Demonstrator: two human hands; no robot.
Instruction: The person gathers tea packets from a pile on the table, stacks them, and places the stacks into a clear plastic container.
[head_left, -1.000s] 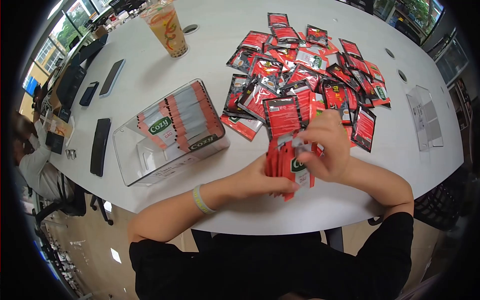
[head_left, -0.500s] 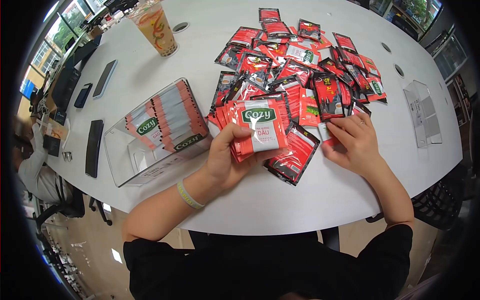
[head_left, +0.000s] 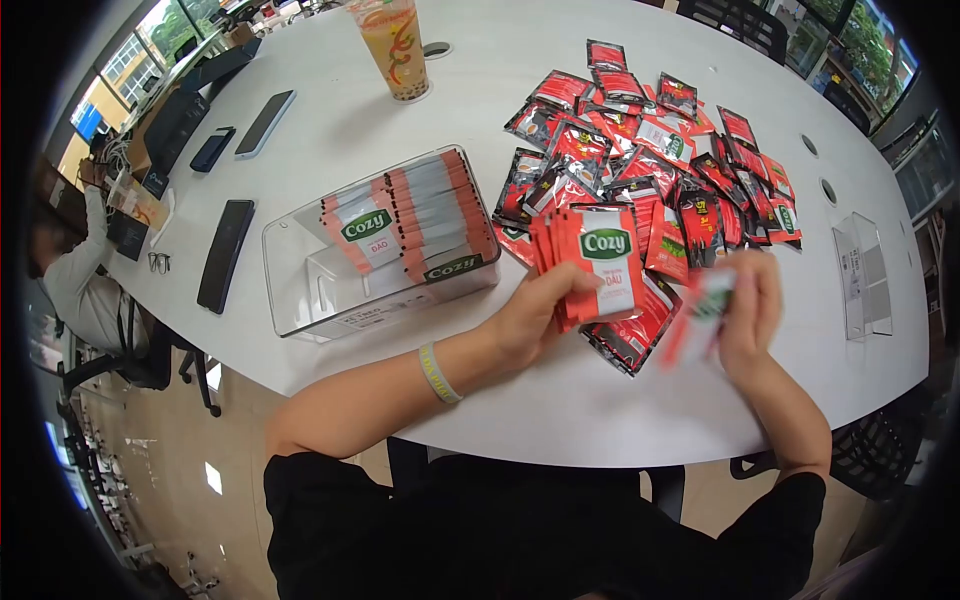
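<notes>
A fanned stack of red and white Cozy tea sachets (head_left: 607,262) is gripped in my left hand (head_left: 535,310), thumb across the front one. My right hand (head_left: 752,308), smeared by motion, pinches a single Cozy tea sachet (head_left: 704,308) just right of that stack. Behind both hands spreads a loose pile of sachets, mostly red and black coffee sachets (head_left: 700,226) with a few Cozy ones among them. One red and black sachet (head_left: 634,340) lies partly under my left hand's stack. Left of my left hand, a clear plastic box (head_left: 300,290) holds rows of Cozy sachets (head_left: 437,215).
A bubble tea cup (head_left: 392,55) stands at the back. Two phones (head_left: 265,124) (head_left: 226,255) and a small dark object (head_left: 212,149) lie on the left. At the right is another clear plastic box (head_left: 864,275). A person (head_left: 85,270) sits at the far left.
My right hand has lifted a Cozy sachet off the table by the pile's front edge. The view has turned left, shifting everything rightward. My left hand still grips its stack.
</notes>
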